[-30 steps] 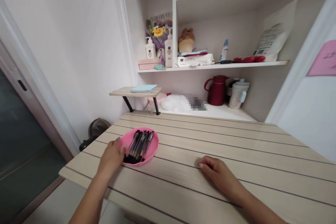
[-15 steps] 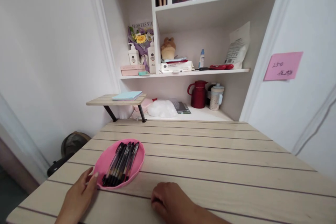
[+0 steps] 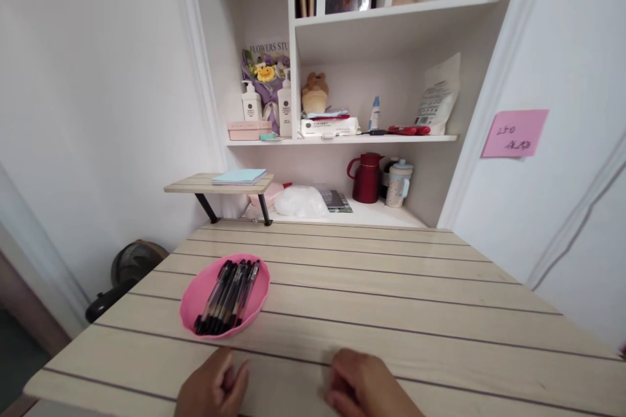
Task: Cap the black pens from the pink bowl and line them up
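Note:
A pink plate (image 3: 195, 300) lies on the left of a pale slatted table (image 3: 391, 300) and holds several black pens (image 3: 229, 296) side by side. My left hand (image 3: 212, 386) rests at the table's near edge just below the plate, apart from it, fingers curled loosely with nothing in them. My right hand (image 3: 364, 386) lies beside it to the right, knuckles up, fingers bent against the tabletop, also holding nothing.
Behind the table is a white shelf unit with a red jug (image 3: 366, 177), a lidded cup (image 3: 398, 182), lotion bottles (image 3: 283, 107), a tissue pack and a framed photo. A small riser shelf (image 3: 218, 186) carries a blue notebook. A pink sticky note (image 3: 513, 133) hangs on the right wall. A fan (image 3: 130, 267) stands on the floor at left.
My left hand has let go of the pink plate and pulled back toward the near edge. My right hand has drawn back too. The view has tilted up and shifted right.

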